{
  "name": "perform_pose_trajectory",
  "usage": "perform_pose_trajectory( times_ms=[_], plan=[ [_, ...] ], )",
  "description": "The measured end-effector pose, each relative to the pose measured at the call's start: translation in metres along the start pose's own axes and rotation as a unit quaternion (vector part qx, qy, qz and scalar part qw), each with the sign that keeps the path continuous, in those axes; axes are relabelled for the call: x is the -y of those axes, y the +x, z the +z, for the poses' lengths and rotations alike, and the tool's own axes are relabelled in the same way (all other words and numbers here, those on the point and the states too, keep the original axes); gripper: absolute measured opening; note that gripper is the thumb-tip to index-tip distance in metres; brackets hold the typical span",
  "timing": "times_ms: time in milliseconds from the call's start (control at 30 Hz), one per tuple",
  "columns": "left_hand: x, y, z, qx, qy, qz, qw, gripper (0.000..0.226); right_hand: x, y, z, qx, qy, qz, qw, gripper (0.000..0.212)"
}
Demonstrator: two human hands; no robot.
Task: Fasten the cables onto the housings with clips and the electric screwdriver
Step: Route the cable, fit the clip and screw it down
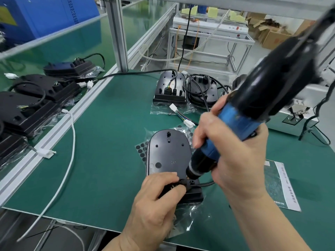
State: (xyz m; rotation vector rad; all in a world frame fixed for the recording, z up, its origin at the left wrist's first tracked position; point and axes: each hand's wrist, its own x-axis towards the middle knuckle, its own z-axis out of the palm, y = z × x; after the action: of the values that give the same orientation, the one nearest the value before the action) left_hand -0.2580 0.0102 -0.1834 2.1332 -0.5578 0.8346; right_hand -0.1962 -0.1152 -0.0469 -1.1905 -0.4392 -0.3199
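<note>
Green mat: left hand pinches cable on housing; right hand grips screwdriver, bit obscured.

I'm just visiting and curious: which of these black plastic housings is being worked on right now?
The rounded black plastic housing nearest the person: the left hand pinches its black cable; the right hand holds the blue electric screwdriver to it.
</note>
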Motion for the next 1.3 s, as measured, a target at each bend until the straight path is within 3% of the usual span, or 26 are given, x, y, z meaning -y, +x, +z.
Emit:
perform_pose_trajectory(
  times_ms=[267,533,700,1300],
  plan=[
    [-0.001,0.002,-0.002,0.018,0.01,-0.002,1.0,0.021,-0.004,-0.002,-0.001,0.01,0.011,0.031,0.999,0.014],
    [-0.001,0.004,0.0,0.012,0.01,0.011,1.0,0.023,0.01,0.013,-0.022,-0.081,0.065,0.009,0.995,0.025],
    [0.0,0.003,-0.001,0.021,0.012,0.013,1.0,0.024,0.005,0.002,-0.021,-0.065,0.038,-0.001,0.997,0.016],
    [-0.001,0.005,0.001,0.014,0.005,0.019,1.0,0.025,0.006,-0.001,-0.021,-0.071,0.045,-0.018,0.996,0.019]
  ],
)
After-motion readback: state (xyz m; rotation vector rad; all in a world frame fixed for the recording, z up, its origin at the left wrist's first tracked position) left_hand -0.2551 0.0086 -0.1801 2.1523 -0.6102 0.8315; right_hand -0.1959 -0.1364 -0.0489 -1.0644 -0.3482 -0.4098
